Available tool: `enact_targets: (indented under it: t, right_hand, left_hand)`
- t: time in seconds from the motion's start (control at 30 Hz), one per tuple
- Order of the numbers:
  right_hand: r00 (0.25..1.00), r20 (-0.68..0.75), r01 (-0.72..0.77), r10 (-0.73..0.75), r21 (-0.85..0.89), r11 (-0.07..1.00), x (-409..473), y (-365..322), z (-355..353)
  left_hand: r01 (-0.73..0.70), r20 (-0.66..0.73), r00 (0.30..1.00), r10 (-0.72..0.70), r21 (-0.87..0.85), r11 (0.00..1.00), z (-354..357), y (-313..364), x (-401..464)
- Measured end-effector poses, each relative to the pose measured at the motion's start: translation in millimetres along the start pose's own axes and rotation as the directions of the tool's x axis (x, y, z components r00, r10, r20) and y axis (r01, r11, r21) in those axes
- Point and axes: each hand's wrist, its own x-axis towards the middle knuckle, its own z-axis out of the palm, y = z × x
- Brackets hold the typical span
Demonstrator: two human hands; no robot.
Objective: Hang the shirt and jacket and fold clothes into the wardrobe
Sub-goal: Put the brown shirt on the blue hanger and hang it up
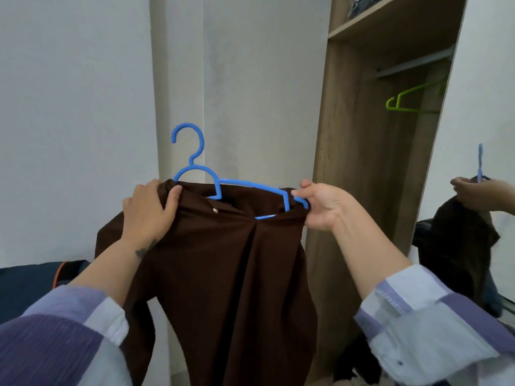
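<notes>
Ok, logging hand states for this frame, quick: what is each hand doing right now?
Left hand: closed on the brown shirt at its shoulder.
Right hand: closed on the end of the blue hanger.

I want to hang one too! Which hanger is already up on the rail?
The green hanger hangs in the wardrobe. The blue hanger is held, shirt on it.
</notes>
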Motion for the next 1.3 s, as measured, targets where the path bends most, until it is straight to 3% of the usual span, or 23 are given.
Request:
enact_targets:
  t: [0.1,0.2,0.3,0.37,0.47,0.7,0.87,1.07,1.3]
  right_hand:
    - [0.980,-0.145,0.085,-0.134,-0.302,0.950,12,2,3]
    - [0.857,-0.239,0.177,-0.457,-0.695,0.697,19,6,5]
    - [0.707,-0.258,0.218,-0.659,-0.807,0.549,20,12,1]
    - [0.644,-0.253,0.173,-0.722,-0.871,0.460,20,13,-4]
    - [0.630,-0.243,0.026,-0.738,-0.943,0.333,17,11,-7]
    - [0.693,-0.255,-0.276,-0.674,-0.958,0.079,19,17,-12]
    - [0.790,-0.299,-0.245,-0.535,-0.954,0.171,26,10,-15]
    - [0.831,-0.207,-0.193,-0.516,-0.978,0.082,31,23,-14]
    - [0.855,-0.125,-0.010,-0.503,-0.974,0.225,30,26,-7]
  left_hand:
    - [-0.060,-0.011,0.998,0.060,0.051,0.997,6,7,7]
    - [-0.069,-0.042,0.996,0.074,0.106,0.992,13,16,11]
    - [-0.066,-0.048,0.996,0.072,0.111,0.992,19,24,12]
    - [-0.070,-0.056,0.996,0.077,0.110,0.991,22,27,14]
    - [-0.069,-0.072,0.994,0.079,0.128,0.989,24,26,15]
    - [-0.070,-0.109,0.990,0.094,0.202,0.977,36,29,10]
    - [-0.104,-0.126,0.983,0.132,0.208,0.973,38,32,11]
    - [-0.088,-0.114,0.986,0.123,0.274,0.958,38,33,9]
    - [-0.064,-0.081,0.993,0.086,0.241,0.968,45,39,-1]
